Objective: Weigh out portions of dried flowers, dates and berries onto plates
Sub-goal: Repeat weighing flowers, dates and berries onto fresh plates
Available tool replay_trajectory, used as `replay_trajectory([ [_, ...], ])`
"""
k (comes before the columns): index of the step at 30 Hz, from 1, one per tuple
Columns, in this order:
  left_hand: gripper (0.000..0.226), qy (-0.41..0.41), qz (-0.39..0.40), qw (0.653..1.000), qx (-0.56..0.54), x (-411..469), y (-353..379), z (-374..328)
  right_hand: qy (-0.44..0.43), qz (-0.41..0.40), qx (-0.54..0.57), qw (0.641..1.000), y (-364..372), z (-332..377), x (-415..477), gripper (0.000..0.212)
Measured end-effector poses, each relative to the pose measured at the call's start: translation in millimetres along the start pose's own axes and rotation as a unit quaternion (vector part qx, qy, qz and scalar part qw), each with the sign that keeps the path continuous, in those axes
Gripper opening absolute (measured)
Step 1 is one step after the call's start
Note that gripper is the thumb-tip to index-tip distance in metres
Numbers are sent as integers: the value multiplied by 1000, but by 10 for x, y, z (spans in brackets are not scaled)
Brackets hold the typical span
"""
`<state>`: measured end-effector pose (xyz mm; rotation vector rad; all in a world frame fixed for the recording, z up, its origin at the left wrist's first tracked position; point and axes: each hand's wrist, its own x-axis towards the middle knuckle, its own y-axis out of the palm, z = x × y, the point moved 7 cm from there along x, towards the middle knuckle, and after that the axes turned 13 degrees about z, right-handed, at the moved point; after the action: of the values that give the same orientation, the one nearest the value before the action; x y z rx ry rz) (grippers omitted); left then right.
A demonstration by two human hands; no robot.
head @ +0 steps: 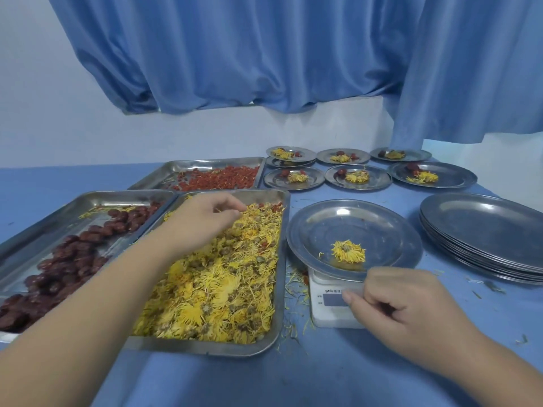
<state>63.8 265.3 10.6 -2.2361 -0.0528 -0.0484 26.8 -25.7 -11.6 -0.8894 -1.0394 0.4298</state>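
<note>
- dates [73, 254] on the far left: what are they in?
- a shallow steel tray [88, 198], rectangular with rounded corners. dark red, glossy, wrinkled, heaped along its left side, with a few yellow petals at the far end.
- and next to it?
- a matching flower tray [282, 289], touching it, filled with dried flowers [220, 289]: yellow, shaggy, thin-petalled. behind both, a third tray [205, 163] holds small red berries [223, 179] in a thin layer.
- the left hand [205, 218]?
- arm stretched over the flower tray, fingers bunched to a narrow pinch on dried flowers at its far end.
- to the right?
- loose petals on the blue tabletop [323, 371], then a white scale [332, 304] carrying a round, dull metal plate [367, 227] with one flower head [348, 251] near its front edge.
- the right hand [411, 312]?
- at the scale's front, fingers curled under in a loose fist, nothing seen in it, thumb out by the display.
- further right?
- six filled plates [293, 179] at the back, each with a flower and red fruit; a stack of plates [484, 230] beside the scale.
</note>
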Motion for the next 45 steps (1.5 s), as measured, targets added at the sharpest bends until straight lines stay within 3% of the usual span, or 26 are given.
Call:
replay_trajectory([
  [5,30,-101,-72,991,53,-210,-432,793,-58,28,-58,996,91,203,154,44],
  [9,39,-177,-116,974,78,-394,-779,1414,-41,21,-75,996,137,175,312,45],
  [13,33,-279,-13,937,210,-513,-868,1849,-22,23,-90,995,182,52,274,46],
  [15,30,-294,12,933,206,-578,-899,1920,-19,17,-87,996,156,25,230,46],
  [20,39,-272,50,942,188,-632,-900,1869,-30,2,-76,997,138,89,214,46],
  [25,31,-259,56,946,188,-589,-904,1783,-32,4,-69,997,142,113,183,45],
  [34,29,-260,-64,962,50,-642,-822,1877,-22,1,-62,998,96,135,124,44],
  [40,28,-189,-236,951,-68,-639,-958,1609,-16,1,-57,998,85,157,134,45],
  [45,33,-113,-174,964,-164,-341,-654,1077,6,-3,-6,1000,78,92,128,46],
])
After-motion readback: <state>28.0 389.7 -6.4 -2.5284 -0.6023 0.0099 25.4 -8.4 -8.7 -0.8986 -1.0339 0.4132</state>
